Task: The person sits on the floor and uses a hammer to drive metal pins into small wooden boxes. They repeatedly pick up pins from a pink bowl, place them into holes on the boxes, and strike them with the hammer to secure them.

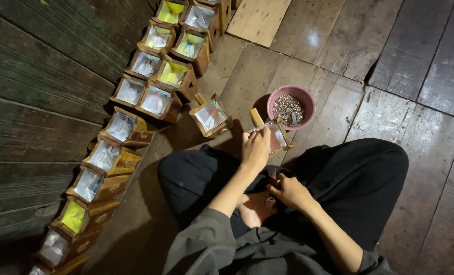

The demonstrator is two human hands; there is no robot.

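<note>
One wooden box (275, 135) gripped in left hand (256, 147), fingers closed round its near edge, held above lap beside pink bowl (308, 97) of small metal beads (287, 109); right hand (287, 189) low at lap, fingers curled, contents not discernible. Risk judged: box tilted, slip possible; bowl near knee, easily knocked, beads scattered into floor (415, 127) gaps; finished boxes (135, 109) stacked close along wall, liable to be toppled.

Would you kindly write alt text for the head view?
Seated cross-legged on a plank floor, a person's left hand holds a small wooden frame box beside a pink bowl of metal beads; the right hand rests in the lap.
</note>
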